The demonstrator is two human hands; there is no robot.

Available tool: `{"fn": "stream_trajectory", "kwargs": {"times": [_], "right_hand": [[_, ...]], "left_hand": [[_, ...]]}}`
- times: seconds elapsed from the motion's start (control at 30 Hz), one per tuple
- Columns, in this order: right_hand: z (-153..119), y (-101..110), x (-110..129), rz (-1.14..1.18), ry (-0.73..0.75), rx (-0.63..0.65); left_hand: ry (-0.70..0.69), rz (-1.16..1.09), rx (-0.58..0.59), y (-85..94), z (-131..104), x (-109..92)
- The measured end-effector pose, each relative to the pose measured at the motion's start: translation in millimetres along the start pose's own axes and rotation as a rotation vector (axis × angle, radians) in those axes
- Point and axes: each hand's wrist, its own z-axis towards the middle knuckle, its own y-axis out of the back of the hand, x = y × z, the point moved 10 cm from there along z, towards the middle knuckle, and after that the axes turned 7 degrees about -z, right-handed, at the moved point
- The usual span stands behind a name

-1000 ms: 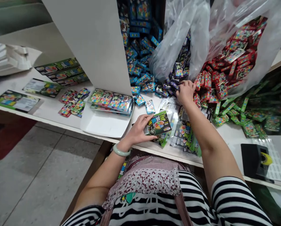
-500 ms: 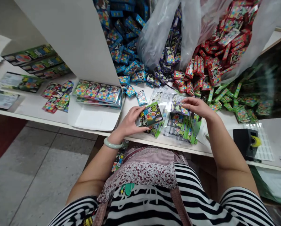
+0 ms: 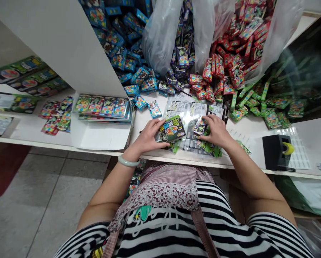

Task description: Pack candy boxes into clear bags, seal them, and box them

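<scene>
My left hand (image 3: 151,136) is closed on a flat dark packet (image 3: 172,129) with green edges and a colourful round picture, gripping it by its left side. To its right, my right hand (image 3: 214,132) holds a small purple box (image 3: 200,125) between thumb and fingers, just above the work surface. Under and behind both hands lie clear plastic sleeves with printed dark and green cards (image 3: 195,107). A small blue box (image 3: 154,109) lies alone beyond my left hand.
Piles of blue boxes (image 3: 133,50), purple boxes (image 3: 182,55), red boxes (image 3: 237,53) and green boxes (image 3: 273,104) line the back, partly in plastic bags. At left stands a white open carton (image 3: 103,138) with box strips. A black tape dispenser (image 3: 274,152) sits at right.
My right hand has drawn slightly toward me with the purple box, which is now tilted. The left hand keeps hold of its packet. The camera view has shifted a little.
</scene>
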Motion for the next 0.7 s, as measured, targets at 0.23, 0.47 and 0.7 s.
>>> {"fn": "stream_trajectory", "kwargs": {"times": [0.23, 0.47, 0.7], "right_hand": [[-12, 66, 34, 0.163, 0.280, -0.231], [-13, 71, 84, 0.022, 0.589, 0.149], [0, 58, 92, -0.004, 0.595, 0.278]], "left_hand": [[-0.081, 0.046, -0.011, -4.6, 5, -7], [-0.183, 0.009, 0.029, -6.0, 7, -24], [-0.167, -0.023, 0.094, -13.8, 5, -24]]}}
